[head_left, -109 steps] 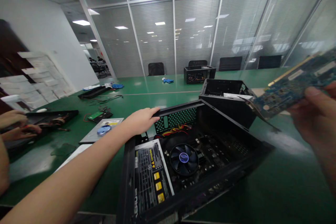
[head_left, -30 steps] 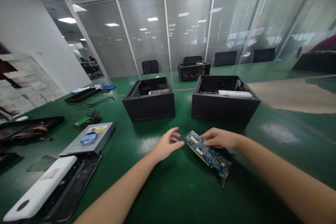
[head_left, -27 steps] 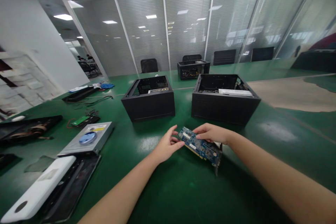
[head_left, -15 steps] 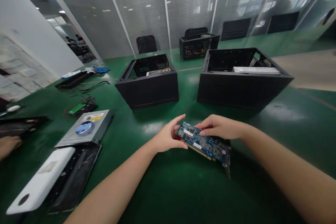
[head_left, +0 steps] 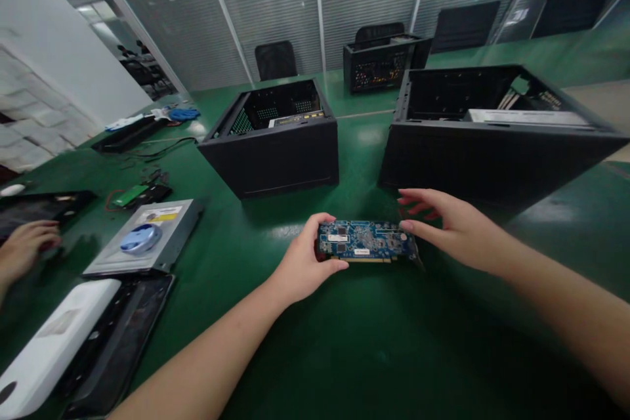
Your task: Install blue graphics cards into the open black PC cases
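Blue circuit card (head_left: 367, 241) lies lengthwise across the view, chip-dotted face up, gold contact edge toward the wearer, metal bracket at its right end. It's at or just over the green bench (head_left: 374, 341), in front of two black cases; bench contact unclear.

Left hand (head_left: 302, 259) grips the card's left end: thumb along the near edge, fingers curled round the far side, forearm slanting in from bottom left. Right hand (head_left: 455, 230) is at the card's right end, not gripping: fingers spread and slightly bent, thumb pointing left at the corner; touch unclear. Right forearm slopes in from the lower right.

Beyond the card: left case (head_left: 283, 167) and right case (head_left: 492, 164), tops uncovered, gap between. Third case (head_left: 374, 69) farther back.

Left side: silver drive (head_left: 170, 226) with a blue round item (head_left: 141, 238) on top, white long piece (head_left: 54, 348) nearer. Another person's hand (head_left: 29, 246) at a black tray (head_left: 71, 203), far left.
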The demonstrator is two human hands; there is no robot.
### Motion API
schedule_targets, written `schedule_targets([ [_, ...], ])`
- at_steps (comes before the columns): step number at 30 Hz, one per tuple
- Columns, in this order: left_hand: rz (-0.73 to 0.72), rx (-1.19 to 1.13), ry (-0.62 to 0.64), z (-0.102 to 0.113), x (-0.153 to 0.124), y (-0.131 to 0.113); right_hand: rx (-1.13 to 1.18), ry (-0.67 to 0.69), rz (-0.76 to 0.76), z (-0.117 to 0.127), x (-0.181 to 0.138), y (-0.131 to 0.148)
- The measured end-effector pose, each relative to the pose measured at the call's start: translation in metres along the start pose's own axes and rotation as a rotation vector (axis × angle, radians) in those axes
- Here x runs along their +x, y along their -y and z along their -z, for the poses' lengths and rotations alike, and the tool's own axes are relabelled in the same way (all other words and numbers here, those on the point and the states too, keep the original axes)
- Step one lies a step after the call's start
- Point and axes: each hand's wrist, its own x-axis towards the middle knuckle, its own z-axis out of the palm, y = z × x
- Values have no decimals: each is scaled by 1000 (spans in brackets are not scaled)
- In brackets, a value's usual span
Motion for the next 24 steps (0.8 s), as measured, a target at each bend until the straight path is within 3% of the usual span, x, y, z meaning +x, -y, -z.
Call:
schedule_targets([
  [2,-31,34,-31,3,4,2,-23,-222,-24,-7,-6,-9],
  [3,-48,44,-39,3,5,3,-18,-268,-37,-9,-9,-15],
  [4,-66,54,-52,3,6,4,5,-248,-58,-12,-13,-20],
  [7,-92,95,-91,-1,6,6,119,11,-143,-15,-18,-36],
  [9,-82,111,-98,-3,5,6,151,95,-167,-15,-17,-43],
  [18,2,27,-123,0,6,8,115,253,-42,-10,-15,-45],
  [24,62,56,-136,3,5,6,135,279,-19,-7,-18,-45],
])
